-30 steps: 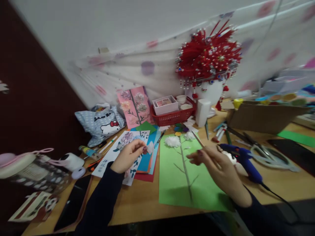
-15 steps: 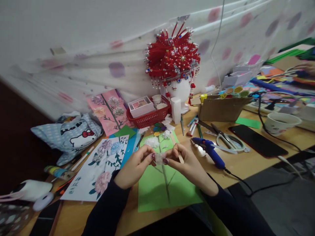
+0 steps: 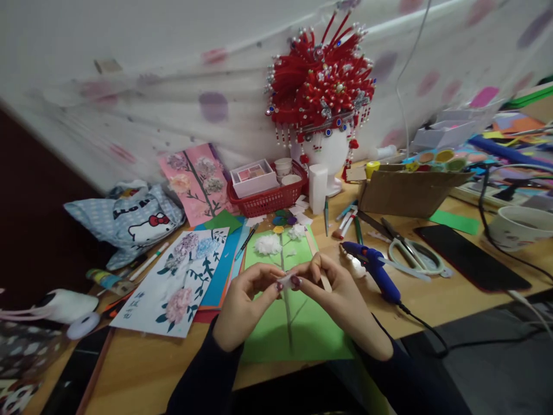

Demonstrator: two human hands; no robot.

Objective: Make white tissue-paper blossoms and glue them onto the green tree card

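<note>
Between the fingertips of both hands is a small piece of thin white tissue paper [image 3: 287,280], now pinched together and partly hidden. My left hand [image 3: 244,302] grips its left side. On the other side, my right hand [image 3: 345,302] pinches it with thumb and finger, while a flat wooden craft stick [image 3: 325,282] is tucked in the same hand's curled fingers. Below them lies a green sheet of paper [image 3: 322,337] bearing a dark painted branch [image 3: 289,328]. A fluffy white paper flower [image 3: 267,245] and a smaller white flower [image 3: 296,231] sit at the sheet's top.
To the right lie a blue hot glue gun [image 3: 374,271], scissors [image 3: 410,253], a phone [image 3: 470,256] and a paper cup [image 3: 521,226]. A finished flower picture [image 3: 173,282] lies left. Behind stand a red basket [image 3: 268,202], a white block [image 3: 318,189] and a red beaded headdress [image 3: 324,86].
The tissue paper was spread flat between the fingers and is now gathered into a narrower bunch, with my hands closer together. The view has shifted slightly.
</note>
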